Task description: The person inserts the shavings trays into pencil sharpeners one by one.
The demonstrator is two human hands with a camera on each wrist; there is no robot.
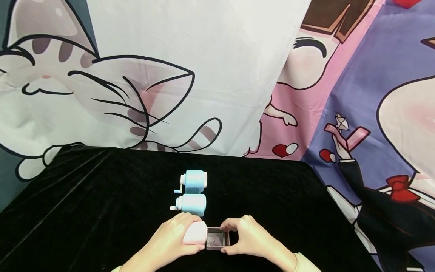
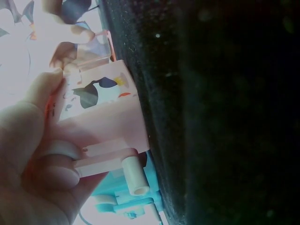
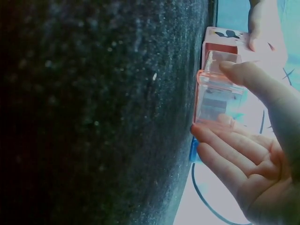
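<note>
My left hand [image 1: 174, 233] grips a pink pencil sharpener [image 1: 195, 233], with the thumb along one side and the fingers along the other. A printed picture and a crank with a pale handle [image 2: 135, 176] show on it in the left wrist view. From its end sticks a clear, pink-edged shavings drawer [image 1: 215, 239], which my right hand [image 1: 250, 237] pinches between thumb and fingers. The right wrist view shows the drawer's see-through walls and a red opening [image 3: 221, 48] in the sharpener. Whether the drawer's inner end is still inside cannot be told.
Just beyond my left hand lies a light blue pencil sharpener [image 1: 193, 204] with its crank to the left. Behind it is a second blue pencil sharpener [image 1: 195, 181]. A black cloth [image 1: 102, 211] covers the table, and a printed cartoon curtain [image 1: 234, 75] hangs behind.
</note>
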